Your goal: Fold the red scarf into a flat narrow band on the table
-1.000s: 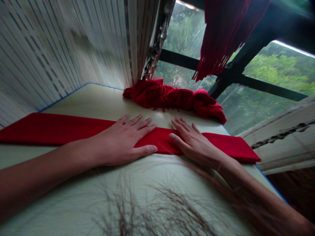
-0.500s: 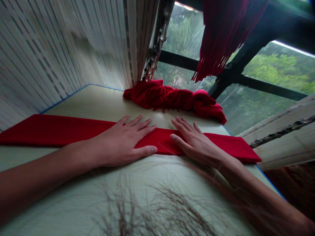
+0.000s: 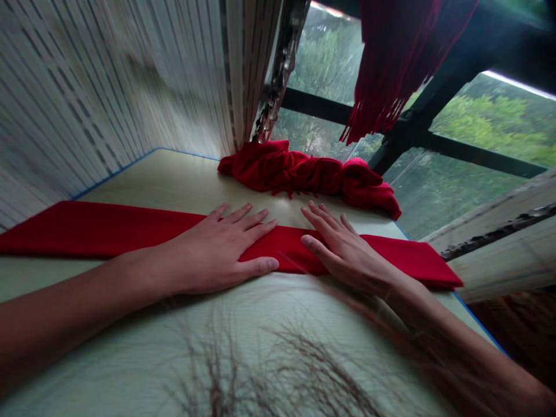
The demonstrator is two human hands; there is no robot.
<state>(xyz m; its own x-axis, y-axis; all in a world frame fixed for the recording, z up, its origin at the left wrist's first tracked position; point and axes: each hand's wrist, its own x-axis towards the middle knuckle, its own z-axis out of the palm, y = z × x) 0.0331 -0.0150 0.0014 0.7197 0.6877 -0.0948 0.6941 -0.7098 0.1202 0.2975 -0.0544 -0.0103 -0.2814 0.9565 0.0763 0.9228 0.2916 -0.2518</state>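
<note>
A red scarf, folded into a long flat strip, stretches across the table from the left edge of the view to the right side. My left hand rests on its middle, palm down, with the fingers spread and the thumb pointing right. To the right, my right hand lies over the same strip, fingers stretched away from me and somewhat raised at the tips. Neither hand grips anything. The cloth beneath both palms is hidden.
Behind the strip, a crumpled red scarf with fringes lies along the far edge of the pale table. A fringed red scarf hangs before the window. Striped curtain lines the left; loose hair crosses the foreground.
The right hand's fingers have shifted very slightly, the index and middle fingertips a little higher. The left hand and the folded scarf stay practically in place.
</note>
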